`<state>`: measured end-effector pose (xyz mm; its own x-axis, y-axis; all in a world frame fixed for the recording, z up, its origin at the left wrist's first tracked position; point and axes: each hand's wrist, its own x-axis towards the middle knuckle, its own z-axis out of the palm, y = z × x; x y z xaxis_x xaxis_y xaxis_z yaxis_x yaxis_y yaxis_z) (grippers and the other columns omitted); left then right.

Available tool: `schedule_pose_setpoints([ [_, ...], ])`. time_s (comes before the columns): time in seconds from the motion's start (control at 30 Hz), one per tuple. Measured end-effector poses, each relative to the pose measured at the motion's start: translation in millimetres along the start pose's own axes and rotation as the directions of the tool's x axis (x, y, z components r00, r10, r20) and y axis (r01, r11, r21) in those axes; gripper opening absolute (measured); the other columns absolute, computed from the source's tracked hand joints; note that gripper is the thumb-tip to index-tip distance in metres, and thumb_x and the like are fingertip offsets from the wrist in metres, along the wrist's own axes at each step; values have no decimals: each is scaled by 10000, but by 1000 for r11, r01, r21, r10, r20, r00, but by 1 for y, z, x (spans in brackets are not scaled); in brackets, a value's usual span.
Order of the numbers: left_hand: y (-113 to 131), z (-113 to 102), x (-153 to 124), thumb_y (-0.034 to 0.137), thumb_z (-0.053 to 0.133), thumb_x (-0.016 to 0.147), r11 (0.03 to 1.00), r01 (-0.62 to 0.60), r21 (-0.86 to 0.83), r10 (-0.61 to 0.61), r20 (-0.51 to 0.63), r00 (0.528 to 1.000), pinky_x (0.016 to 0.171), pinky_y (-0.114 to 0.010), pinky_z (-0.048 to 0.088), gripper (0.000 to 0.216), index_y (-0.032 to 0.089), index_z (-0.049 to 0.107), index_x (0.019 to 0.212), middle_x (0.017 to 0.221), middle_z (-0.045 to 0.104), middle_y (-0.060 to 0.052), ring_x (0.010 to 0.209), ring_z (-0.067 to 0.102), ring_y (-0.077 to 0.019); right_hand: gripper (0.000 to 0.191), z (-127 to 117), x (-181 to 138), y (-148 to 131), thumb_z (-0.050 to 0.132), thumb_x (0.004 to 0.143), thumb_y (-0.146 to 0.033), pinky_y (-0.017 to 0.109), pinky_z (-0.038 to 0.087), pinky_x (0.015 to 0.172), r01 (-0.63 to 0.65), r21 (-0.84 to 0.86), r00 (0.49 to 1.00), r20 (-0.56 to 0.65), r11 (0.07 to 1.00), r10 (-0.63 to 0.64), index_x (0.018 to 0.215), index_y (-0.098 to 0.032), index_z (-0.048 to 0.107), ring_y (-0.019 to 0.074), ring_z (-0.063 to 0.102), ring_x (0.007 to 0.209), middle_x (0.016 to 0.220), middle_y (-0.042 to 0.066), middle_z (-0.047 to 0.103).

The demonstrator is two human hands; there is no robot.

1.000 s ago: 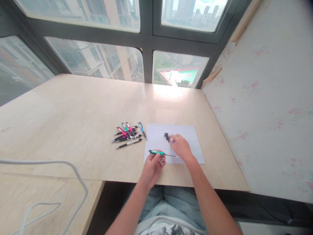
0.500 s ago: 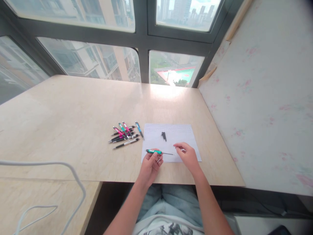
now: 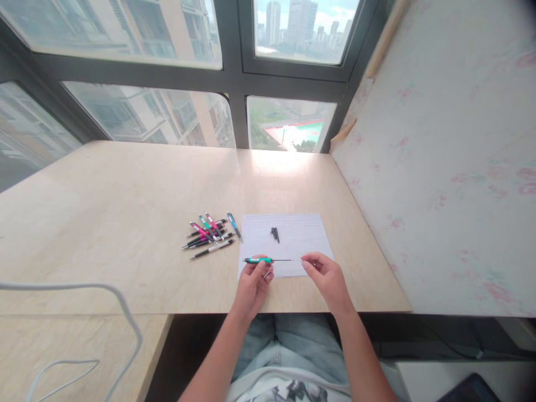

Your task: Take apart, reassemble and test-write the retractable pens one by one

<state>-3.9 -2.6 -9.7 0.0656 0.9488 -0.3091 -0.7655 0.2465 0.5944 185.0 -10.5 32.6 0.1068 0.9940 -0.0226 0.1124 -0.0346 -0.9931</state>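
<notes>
My left hand (image 3: 252,285) grips the green barrel (image 3: 259,260) of a pen, held level above the paper. A thin dark refill (image 3: 282,260) sticks out of its right end toward my right hand, with a paler, faint stretch at its tip. My right hand (image 3: 329,276) is pinched, thumb against fingers, right at that tip; whatever lies between the fingertips is too small to make out. Beyond the hands, small black pen parts (image 3: 275,234) lie on the written white sheet (image 3: 293,223).
Left of the sheet lies a loose pile of click pens (image 3: 207,235) in pink, green, black and white. A blue pen (image 3: 234,226) lies by the paper's edge. A white cable (image 3: 125,307) loops at the left. A papered wall (image 3: 439,167) bounds the table's right side.
My right hand has come into line with the refill, its fingertips now at the tip instead of above it. The pen has turned nearly level. The whole view has shifted slightly.
</notes>
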Motion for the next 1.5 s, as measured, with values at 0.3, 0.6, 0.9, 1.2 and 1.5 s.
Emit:
schedule_pose_setpoints([
  [0.3,1,4,-1,227,798,715,999,-3,40,3,8,1000,640,-214,470,227,150,694,902,828,695,-42,685,595,-96,179,9,5,1,628,830,-340,309,524,753,64,-85,997,50,994,-59,887,-181,687,197,645,819,868,62,693],
  [0.6,2,4,-2,229,783,737,998,3,56,-5,39,999,668,-220,466,191,151,703,892,820,699,-37,709,607,-101,185,25,10,0,622,819,-331,306,537,728,92,-129,993,89,987,-80,876,-174,701,196,659,794,867,71,709],
  [0.9,1,-1,-2,203,756,765,1000,23,-9,-22,57,998,679,-219,481,154,166,692,900,846,706,-42,712,615,-102,300,18,13,10,661,779,-333,289,557,661,120,-107,977,192,987,-98,1043,-192,666,176,653,773,942,72,689],
  [1.2,0,-1,-1,236,788,732,999,28,-26,-27,31,999,661,-223,493,204,158,691,894,831,704,-44,691,619,-105,355,45,63,26,562,802,-184,333,492,800,210,-675,978,139,707,-157,1155,-158,586,193,610,826,967,79,642],
  [1.5,0,-3,-1,235,779,747,999,31,-26,-30,37,999,670,-222,487,201,150,690,906,844,698,-50,703,615,-105,429,81,80,10,488,871,-155,309,450,715,99,-914,995,101,394,-17,1300,-162,482,253,587,994,1097,144,612],
])
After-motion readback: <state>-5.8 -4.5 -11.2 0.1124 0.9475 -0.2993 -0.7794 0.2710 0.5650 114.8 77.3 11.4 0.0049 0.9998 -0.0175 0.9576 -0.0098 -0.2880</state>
